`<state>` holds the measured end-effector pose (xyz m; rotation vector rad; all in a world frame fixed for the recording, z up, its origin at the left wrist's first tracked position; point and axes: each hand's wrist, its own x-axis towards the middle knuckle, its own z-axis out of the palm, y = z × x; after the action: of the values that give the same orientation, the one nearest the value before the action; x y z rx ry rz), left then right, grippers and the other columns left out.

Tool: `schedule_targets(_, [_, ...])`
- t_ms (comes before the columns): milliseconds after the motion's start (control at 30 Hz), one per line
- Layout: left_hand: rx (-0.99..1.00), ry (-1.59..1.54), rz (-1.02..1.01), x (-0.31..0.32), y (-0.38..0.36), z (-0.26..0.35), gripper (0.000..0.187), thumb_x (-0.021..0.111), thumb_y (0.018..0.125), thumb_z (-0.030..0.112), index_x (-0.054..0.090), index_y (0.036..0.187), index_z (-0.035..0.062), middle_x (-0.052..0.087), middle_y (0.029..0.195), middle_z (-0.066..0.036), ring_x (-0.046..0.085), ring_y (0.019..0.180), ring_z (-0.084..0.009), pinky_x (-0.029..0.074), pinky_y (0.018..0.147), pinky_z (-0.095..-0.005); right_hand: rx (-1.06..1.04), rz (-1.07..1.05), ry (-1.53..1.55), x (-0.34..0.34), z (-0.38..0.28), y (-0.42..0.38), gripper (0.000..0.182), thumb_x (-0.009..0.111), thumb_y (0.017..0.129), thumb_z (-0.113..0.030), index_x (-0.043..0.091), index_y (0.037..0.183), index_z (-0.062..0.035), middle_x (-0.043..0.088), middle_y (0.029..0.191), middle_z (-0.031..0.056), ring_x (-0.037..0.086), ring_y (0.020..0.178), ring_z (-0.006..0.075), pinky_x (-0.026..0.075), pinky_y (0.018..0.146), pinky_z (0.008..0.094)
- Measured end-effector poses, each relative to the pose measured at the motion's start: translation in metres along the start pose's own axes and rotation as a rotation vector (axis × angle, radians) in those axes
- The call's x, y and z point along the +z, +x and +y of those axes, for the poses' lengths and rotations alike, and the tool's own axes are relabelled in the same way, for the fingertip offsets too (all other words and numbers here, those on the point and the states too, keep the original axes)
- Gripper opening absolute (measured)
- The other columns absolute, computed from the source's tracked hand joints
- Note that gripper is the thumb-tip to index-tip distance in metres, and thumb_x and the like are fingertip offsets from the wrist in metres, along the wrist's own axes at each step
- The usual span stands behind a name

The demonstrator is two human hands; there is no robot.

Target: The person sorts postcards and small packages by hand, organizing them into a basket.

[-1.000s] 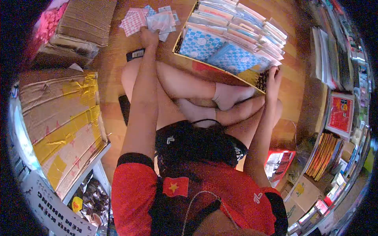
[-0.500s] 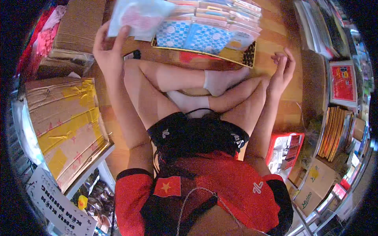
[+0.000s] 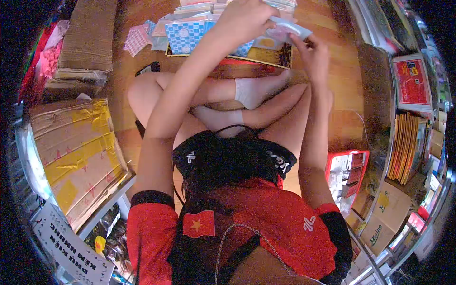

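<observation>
My left hand point(image 3: 251, 19) reaches across to the right and grips the left end of a flat pale blue packet point(image 3: 285, 29) with a pink print. My right hand point(image 3: 311, 50) pinches that packet's right end, so it is held between both hands. Behind and below it is a shallow box point(image 3: 289, 59) with a dark patterned rim, packed with rows of upright flat packets. A blue-and-white checkered packet point(image 3: 180, 38) faces me at the box's front. My left forearm hides part of the box.
A pink checkered packet point(image 3: 137, 42) lies on the wooden floor left of the box. Near my knee is a black object point(image 3: 147, 69). Cardboard boxes point(image 3: 78, 156) stand at the left. A shelf at the right holds a row of thin orange-edged items point(image 3: 406, 147) and a Merino carton point(image 3: 384, 218).
My left hand has carried the pale blue packet from the upper left to the right, above the box. My right hand has moved up and left and taken hold of its other end.
</observation>
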<state>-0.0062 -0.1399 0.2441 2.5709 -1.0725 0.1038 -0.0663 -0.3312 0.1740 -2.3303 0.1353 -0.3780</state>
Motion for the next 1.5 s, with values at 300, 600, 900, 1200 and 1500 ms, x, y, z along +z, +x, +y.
schedule_targets(300, [-0.008,0.148,0.039,0.001,0.005,-0.008,0.013,0.062,0.078,0.018,0.066,0.081,0.0064,0.064,0.082,-0.013,0.057,0.091,-0.0277,0.041,0.081,-0.0398,-0.083,0.034,0.024,0.022,0.001,0.012,0.028,0.070,0.075,-0.030,0.069,0.089,-0.0060,0.064,0.067,0.0143,0.060,0.058,0.0187,0.047,0.059,0.0309])
schedule_targets(600, [0.172,0.369,0.192,0.018,0.016,-0.012,0.008,0.059,0.068,0.013,0.065,0.062,0.0107,0.060,0.064,-0.007,0.057,0.077,-0.0225,0.037,0.075,-0.0357,-0.117,0.021,-0.197,0.031,0.017,0.013,0.031,0.071,0.073,-0.032,0.068,0.084,-0.0029,0.064,0.071,0.0178,0.063,0.064,0.0289,0.048,0.063,0.0365])
schedule_targets(900, [0.237,0.539,0.250,0.023,0.020,-0.012,0.012,0.056,0.068,0.014,0.062,0.058,0.0120,0.060,0.063,-0.003,0.056,0.080,-0.0173,0.035,0.076,-0.0341,-0.141,0.043,-0.377,0.037,0.024,0.017,0.035,0.072,0.070,-0.037,0.067,0.077,-0.0024,0.061,0.065,0.0174,0.060,0.061,0.0305,0.047,0.060,0.0408])
schedule_targets(1200, [0.202,0.575,0.194,0.040,0.023,-0.009,0.010,0.057,0.070,0.013,0.062,0.061,0.0108,0.061,0.063,-0.005,0.056,0.081,-0.0205,0.035,0.078,-0.0353,-0.325,0.155,-0.417,0.040,0.030,0.003,0.031,0.073,0.068,-0.037,0.071,0.076,-0.0065,0.058,0.059,0.0116,0.055,0.060,0.0278,0.045,0.059,0.0396])
schedule_targets(1500, [0.141,0.569,-0.001,0.025,0.029,-0.008,0.009,0.058,0.071,0.011,0.063,0.064,0.0102,0.062,0.067,-0.007,0.058,0.078,-0.0214,0.035,0.079,-0.0370,-0.321,0.174,-0.313,0.045,0.032,0.007,0.029,0.075,0.065,-0.032,0.071,0.079,-0.0080,0.060,0.065,0.0063,0.055,0.072,0.0255,0.042,0.069,0.0363])
